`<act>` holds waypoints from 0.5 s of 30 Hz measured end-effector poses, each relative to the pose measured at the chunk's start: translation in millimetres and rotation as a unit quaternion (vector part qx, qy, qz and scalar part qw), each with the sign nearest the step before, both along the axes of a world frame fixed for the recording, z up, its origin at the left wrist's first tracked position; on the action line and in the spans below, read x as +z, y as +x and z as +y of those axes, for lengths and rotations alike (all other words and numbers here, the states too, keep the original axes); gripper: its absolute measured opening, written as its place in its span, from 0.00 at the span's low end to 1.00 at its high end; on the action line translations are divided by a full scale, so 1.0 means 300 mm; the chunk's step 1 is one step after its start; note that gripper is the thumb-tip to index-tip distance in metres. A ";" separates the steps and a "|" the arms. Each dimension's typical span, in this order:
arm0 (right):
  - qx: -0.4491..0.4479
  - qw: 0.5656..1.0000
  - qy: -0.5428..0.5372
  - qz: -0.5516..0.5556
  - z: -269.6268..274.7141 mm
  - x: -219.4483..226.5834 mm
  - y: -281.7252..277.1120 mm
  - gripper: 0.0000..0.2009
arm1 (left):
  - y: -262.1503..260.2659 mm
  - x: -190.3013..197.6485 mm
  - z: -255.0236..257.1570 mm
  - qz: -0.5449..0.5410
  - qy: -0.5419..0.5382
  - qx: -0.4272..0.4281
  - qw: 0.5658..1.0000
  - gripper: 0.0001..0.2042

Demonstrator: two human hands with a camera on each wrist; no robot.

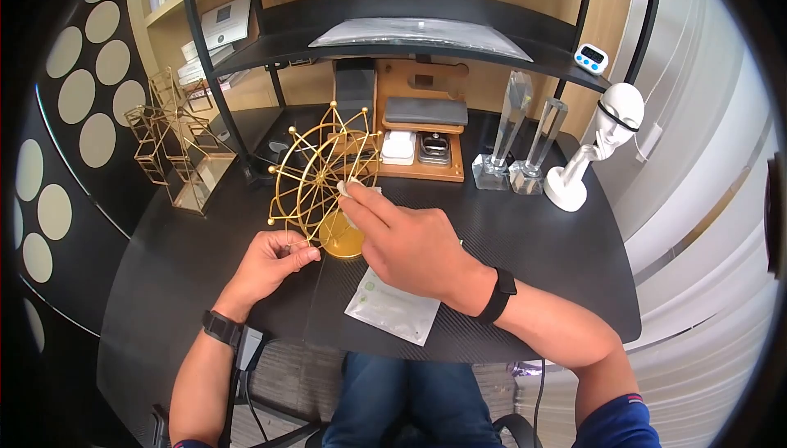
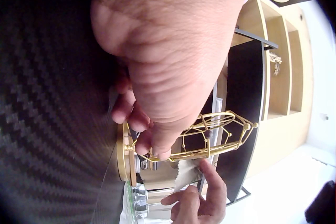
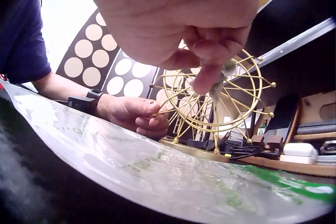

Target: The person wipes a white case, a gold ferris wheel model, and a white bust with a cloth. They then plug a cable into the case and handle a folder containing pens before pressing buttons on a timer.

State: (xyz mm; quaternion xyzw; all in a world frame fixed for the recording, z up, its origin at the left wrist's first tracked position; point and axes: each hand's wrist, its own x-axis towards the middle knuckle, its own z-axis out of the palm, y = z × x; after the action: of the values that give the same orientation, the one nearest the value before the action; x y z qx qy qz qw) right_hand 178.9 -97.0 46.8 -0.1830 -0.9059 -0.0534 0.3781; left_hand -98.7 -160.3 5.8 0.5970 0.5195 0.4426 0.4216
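A gold Ferris wheel ornament (image 1: 322, 177) stands on its round gold base (image 1: 342, 239) near the middle of the desk. My left hand (image 1: 266, 263) pinches the low left part of the wheel's rim between thumb and fingers. From the other side, my right hand (image 1: 418, 247) holds a crumpled white wipe (image 2: 187, 173) against the wheel, close to its hub. In the right wrist view the wipe is mostly covered by the fingers. Just below the ornament lies a white plastic packet (image 1: 393, 309) with green print, partly under the right forearm's side of the hand.
Another gold wheel-shaped stand (image 1: 205, 181) is at the left. Behind the ornament sits a wooden organizer (image 1: 422, 171) with small cases. Glass trophies (image 1: 525, 177) and a white head figurine (image 1: 566, 190) occupy the right. A black shelf (image 1: 287, 53) spans the back.
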 end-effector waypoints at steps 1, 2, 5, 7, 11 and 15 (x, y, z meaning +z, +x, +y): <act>0.002 1.000 0.000 0.001 0.001 -0.001 -0.001 0.26 | 0.004 0.005 -0.001 -0.004 -0.002 0.004 1.000 0.09; 0.003 1.000 0.000 0.001 0.003 0.002 -0.001 0.26 | 0.006 0.005 -0.003 -0.008 -0.007 0.007 1.000 0.09; 0.004 1.000 0.015 0.000 0.001 -0.002 0.003 0.25 | -0.007 -0.008 0.005 0.016 0.007 -0.004 1.000 0.09; 0.013 1.000 0.006 -0.014 0.001 -0.003 0.002 0.29 | -0.004 -0.002 0.001 0.016 0.003 -0.005 1.000 0.09; 0.014 1.000 0.008 -0.006 -0.002 -0.008 -0.001 0.29 | -0.005 -0.006 0.002 0.004 0.001 -0.006 1.000 0.09; -0.011 1.000 0.003 0.016 0.006 0.006 -0.004 0.29 | 0.000 0.006 0.000 -0.008 -0.010 0.003 1.000 0.08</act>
State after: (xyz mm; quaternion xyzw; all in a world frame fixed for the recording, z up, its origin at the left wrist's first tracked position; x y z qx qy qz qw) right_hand 177.8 -95.3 48.7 -0.1922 -0.8977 -0.0575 0.3923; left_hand -98.7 -160.2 7.5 0.5877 0.5224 0.4437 0.4299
